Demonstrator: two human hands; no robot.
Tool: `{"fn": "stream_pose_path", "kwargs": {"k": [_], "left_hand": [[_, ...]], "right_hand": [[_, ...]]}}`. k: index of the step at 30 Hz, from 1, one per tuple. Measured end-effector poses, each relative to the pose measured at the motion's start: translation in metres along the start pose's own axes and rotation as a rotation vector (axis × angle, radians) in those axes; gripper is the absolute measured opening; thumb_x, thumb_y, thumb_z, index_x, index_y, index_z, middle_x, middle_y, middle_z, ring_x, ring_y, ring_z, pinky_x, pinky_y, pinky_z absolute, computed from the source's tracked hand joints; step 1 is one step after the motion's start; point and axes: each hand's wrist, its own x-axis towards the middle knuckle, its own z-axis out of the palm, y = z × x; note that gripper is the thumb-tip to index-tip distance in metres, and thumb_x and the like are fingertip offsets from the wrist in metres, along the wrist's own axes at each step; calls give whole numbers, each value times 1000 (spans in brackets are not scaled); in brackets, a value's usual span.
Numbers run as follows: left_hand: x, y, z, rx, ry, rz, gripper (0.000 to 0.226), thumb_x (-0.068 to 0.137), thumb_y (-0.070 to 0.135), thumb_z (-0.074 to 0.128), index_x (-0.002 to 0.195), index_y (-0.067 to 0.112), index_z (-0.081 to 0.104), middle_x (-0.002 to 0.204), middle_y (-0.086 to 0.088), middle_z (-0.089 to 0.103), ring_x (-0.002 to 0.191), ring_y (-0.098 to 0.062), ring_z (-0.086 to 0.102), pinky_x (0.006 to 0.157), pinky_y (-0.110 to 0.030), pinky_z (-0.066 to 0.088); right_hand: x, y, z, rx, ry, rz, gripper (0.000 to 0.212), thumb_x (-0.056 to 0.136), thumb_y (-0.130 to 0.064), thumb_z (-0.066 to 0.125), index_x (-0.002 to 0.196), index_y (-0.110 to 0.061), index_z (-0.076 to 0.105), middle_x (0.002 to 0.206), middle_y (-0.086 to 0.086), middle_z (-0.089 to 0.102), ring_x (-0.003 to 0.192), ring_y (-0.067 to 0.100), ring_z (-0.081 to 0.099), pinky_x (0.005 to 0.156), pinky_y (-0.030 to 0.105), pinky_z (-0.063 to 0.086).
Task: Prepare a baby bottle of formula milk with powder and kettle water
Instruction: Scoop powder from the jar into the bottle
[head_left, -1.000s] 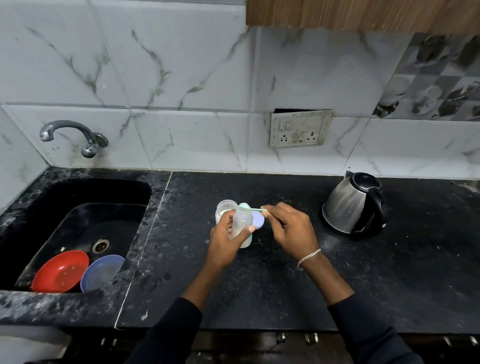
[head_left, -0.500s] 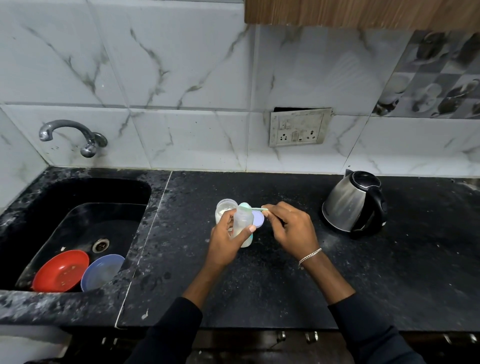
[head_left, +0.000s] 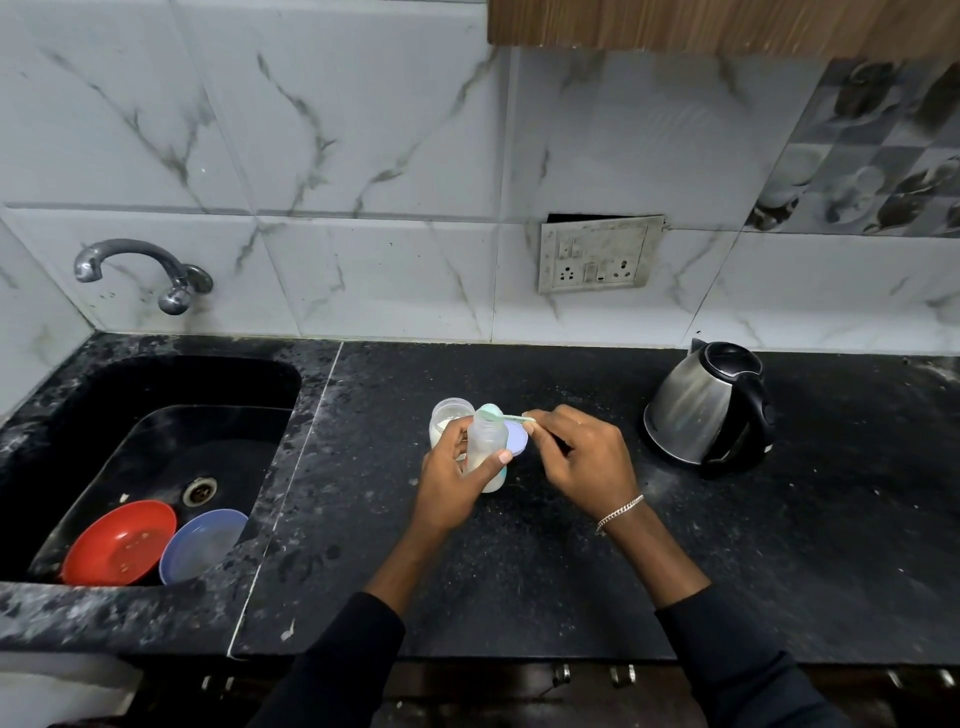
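Note:
My left hand (head_left: 449, 478) grips a clear baby bottle (head_left: 487, 444) standing upright on the black counter (head_left: 519, 561), with some white at its bottom. My right hand (head_left: 582, 460) pinches the handle of a pale green scoop (head_left: 501, 414), whose bowl rests over the bottle's open mouth. Just behind the bottle stands an open clear jar (head_left: 448, 422) holding white powder. A lilac lid (head_left: 517, 439) lies behind the bottle, partly hidden by it. The steel kettle (head_left: 706, 410) with a black handle and lid sits to the right.
A black sink (head_left: 156, 431) at the left holds a red bowl (head_left: 122, 543) and a blue bowl (head_left: 202, 543), with a tap (head_left: 140, 270) on the wall above. A wall socket (head_left: 595, 254) sits behind the counter. A wooden cabinet (head_left: 722, 26) hangs overhead.
Almost nothing has moved; both hands keep the same hold, with the scoop staying over the bottle's mouth.

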Motion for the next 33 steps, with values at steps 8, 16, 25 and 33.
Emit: {"fn": "stream_pose_path", "kwargs": {"k": [8, 16, 25, 33], "left_hand": [[1, 1, 2, -5, -3, 2, 46, 85, 44, 86, 125, 35, 66, 122, 11, 75, 116, -13, 72, 99, -51, 60], [3, 2, 6, -8, 3, 2, 50, 82, 46, 86, 126, 32, 66, 122, 11, 75, 115, -13, 72, 98, -48, 61], [3, 3, 8, -2, -5, 31, 48, 85, 45, 86, 126, 31, 65, 123, 11, 74, 116, -12, 70, 95, -38, 61], [2, 4, 8, -5, -3, 33, 49, 84, 45, 86, 127, 34, 64, 125, 10, 73, 116, -12, 70, 95, -35, 61]], "right_hand": [[1, -1, -1, -25, 4, -29, 16, 97, -21, 69, 109, -16, 79, 83, -5, 71, 66, 11, 64, 59, 31, 55], [4, -1, -3, -33, 33, -33, 14, 97, -21, 69, 106, -18, 79, 79, -6, 68, 65, 12, 61, 59, 28, 51], [4, -1, -5, -31, 40, -21, 15, 98, -21, 67, 105, -18, 79, 77, -7, 66, 64, 10, 59, 58, 23, 48], [4, -4, -6, -54, 45, -24, 14, 97, -20, 68, 104, -18, 80, 76, -7, 65, 62, 9, 57, 56, 25, 48]]}}
